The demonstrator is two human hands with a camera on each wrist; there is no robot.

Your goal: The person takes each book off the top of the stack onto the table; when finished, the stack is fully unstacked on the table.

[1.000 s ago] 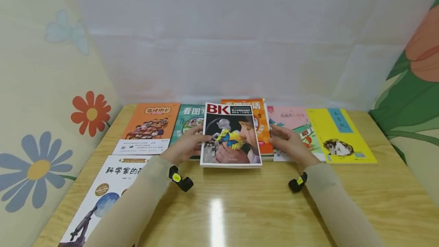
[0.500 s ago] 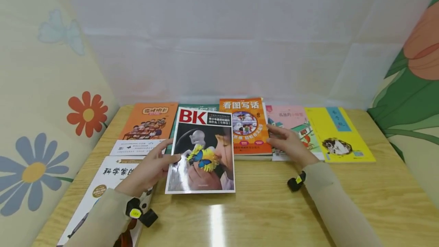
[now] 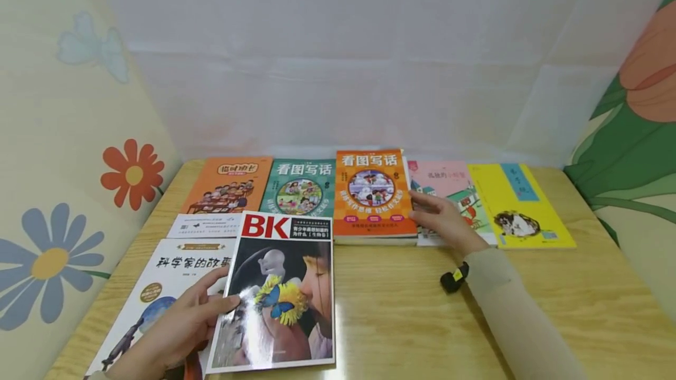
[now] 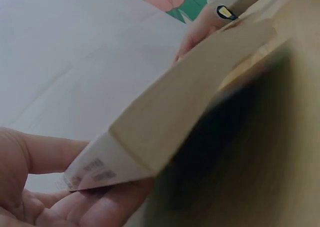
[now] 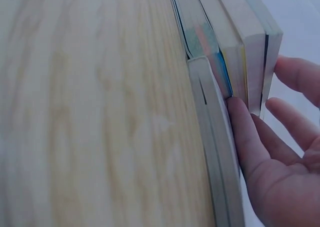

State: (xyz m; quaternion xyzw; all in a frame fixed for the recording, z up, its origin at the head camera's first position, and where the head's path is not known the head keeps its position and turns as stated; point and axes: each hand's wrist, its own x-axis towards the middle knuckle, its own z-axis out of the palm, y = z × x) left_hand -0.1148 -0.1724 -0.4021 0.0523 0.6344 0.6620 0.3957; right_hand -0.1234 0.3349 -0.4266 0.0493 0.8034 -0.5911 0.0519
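My left hand [image 3: 187, 315] grips the left edge of a glossy book [image 3: 282, 274] with red BK letters and a blue butterfly on its cover. In the left wrist view its thumb and fingers pinch the spine end of the book [image 4: 165, 112], whose page edges face the camera. The book overlaps a white book [image 3: 158, 274] below it. My right hand [image 3: 440, 216] rests with loosely bent fingers against the right side of a stack topped by an orange book [image 3: 372, 192]. In the right wrist view the fingertips [image 5: 240, 107] touch the side of the stack [image 5: 230, 42].
Along the back of the wooden table [image 3: 391, 309] lie an orange-and-white book [image 3: 227, 192], a green book [image 3: 298, 186], a pink book [image 3: 449, 186] and a yellow book [image 3: 523, 210]. A white cloth [image 3: 369, 57] hangs behind them. Painted walls flank the table.
My left hand has drawn the BK book off the orange book, leftward and nearer, uncovering the orange and green covers. My right hand has let go of the BK book's side and stayed by the stack.
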